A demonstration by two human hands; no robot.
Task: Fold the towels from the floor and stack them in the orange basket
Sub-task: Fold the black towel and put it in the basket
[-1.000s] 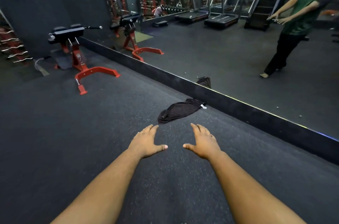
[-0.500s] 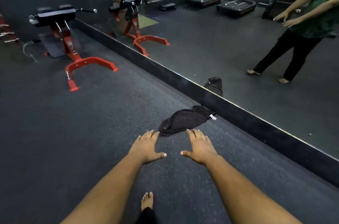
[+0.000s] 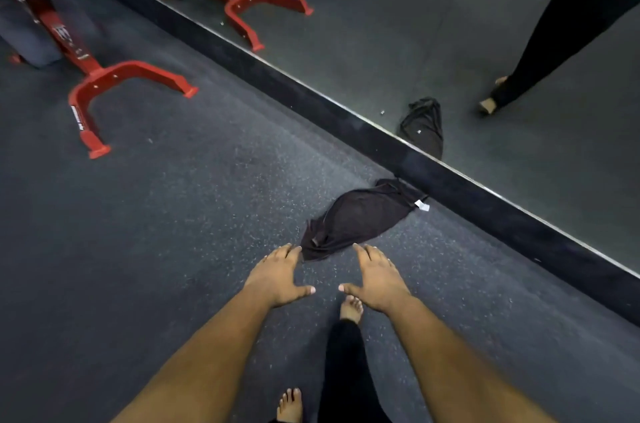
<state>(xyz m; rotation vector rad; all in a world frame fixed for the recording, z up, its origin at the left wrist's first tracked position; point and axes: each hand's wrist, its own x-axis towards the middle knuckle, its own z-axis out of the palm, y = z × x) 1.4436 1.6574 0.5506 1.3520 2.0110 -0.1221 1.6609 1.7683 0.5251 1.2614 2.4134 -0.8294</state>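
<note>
You have stepped closer; both hands, left hand (image 3: 277, 275) and right hand (image 3: 379, 278), reach out flat and empty above the crumpled black towel (image 3: 360, 220) lying on the floor (image 3: 173, 214) against the mirror (image 3: 381, 41). Pinch two corners, lift, shake flat.

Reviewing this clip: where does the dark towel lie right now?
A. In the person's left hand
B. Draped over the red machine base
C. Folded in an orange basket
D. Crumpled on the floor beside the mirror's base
D: the dark towel lies crumpled on the floor against the mirror's base, with both hands, left and right, open and short of gripping it.
</note>
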